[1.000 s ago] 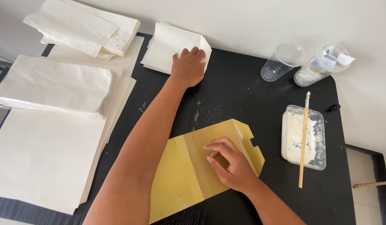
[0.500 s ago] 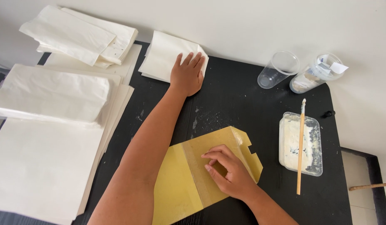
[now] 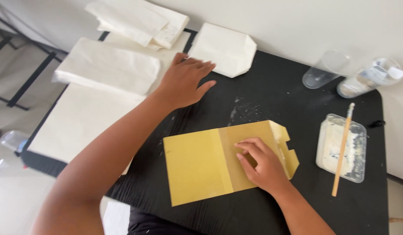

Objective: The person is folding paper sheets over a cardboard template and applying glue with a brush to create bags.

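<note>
- Head view: the right hand (image 3: 263,164) lies flat, fingers pressing down on a folded yellow paper bag (image 3: 210,163) that rests near the middle of the black surface (image 3: 262,93); its grip is released, nothing clasped.
- The left hand (image 3: 184,82) stretches out, palm down and fingers spread, over the edge of the white paper stacks (image 3: 108,69), just beside a folded white bag (image 3: 225,48); grip released.
- A clear tray of paste (image 3: 332,146) with a wooden stick (image 3: 343,148) across it sits to the right, two plastic cups (image 3: 325,69) behind it.

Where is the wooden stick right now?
In the head view, the wooden stick lies across the clear plastic tub of white paste, at the right of the black table, beyond the yellow paper.
</note>
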